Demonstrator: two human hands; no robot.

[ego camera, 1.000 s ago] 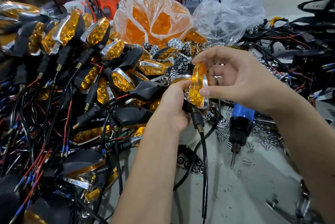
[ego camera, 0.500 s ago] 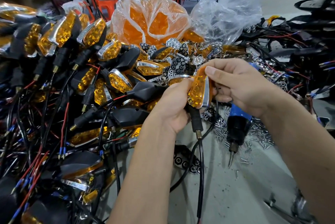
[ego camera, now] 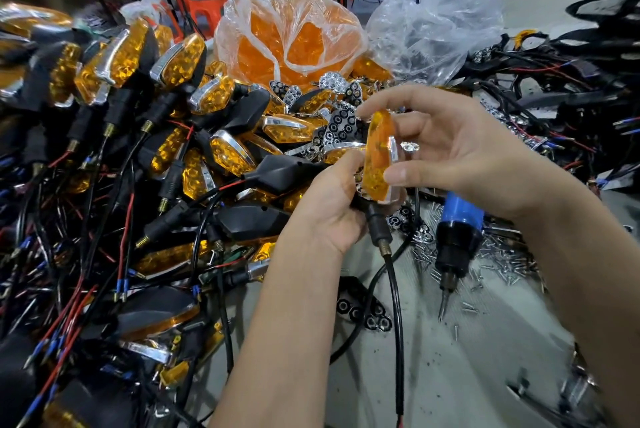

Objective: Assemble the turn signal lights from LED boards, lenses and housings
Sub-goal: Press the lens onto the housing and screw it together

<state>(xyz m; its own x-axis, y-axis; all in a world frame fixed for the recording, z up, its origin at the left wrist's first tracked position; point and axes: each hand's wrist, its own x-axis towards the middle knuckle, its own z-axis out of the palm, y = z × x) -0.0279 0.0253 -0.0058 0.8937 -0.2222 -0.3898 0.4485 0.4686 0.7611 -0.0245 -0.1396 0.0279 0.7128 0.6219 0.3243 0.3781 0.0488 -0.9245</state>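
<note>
Two hands are seen in the head view, the only view given. Since 0.5 s ago the right hand (ego camera: pixel 464 157) has been opened up: fingers were curled over the amber lens (ego camera: pixel 379 159) then, now only thumb and index tip are kept on its edges, a wide, light pinch, other fingers spread. Lens is thus judged seated on the housing, w/ screwing likely next; the blue electric screwdriver (ego camera: pixel 459 237) lies just below, screws (ego camera: pixel 498 258) beside it. The left hand (ego camera: pixel 329 209) is wrapped round the black housing stem (ego camera: pixel 377 223) from behind. The lamp is held mid-frame, above the table, betw. both hands. Long axis runs near upright, lens face turned left, cable (ego camera: pixel 394 306) hanging down
</note>
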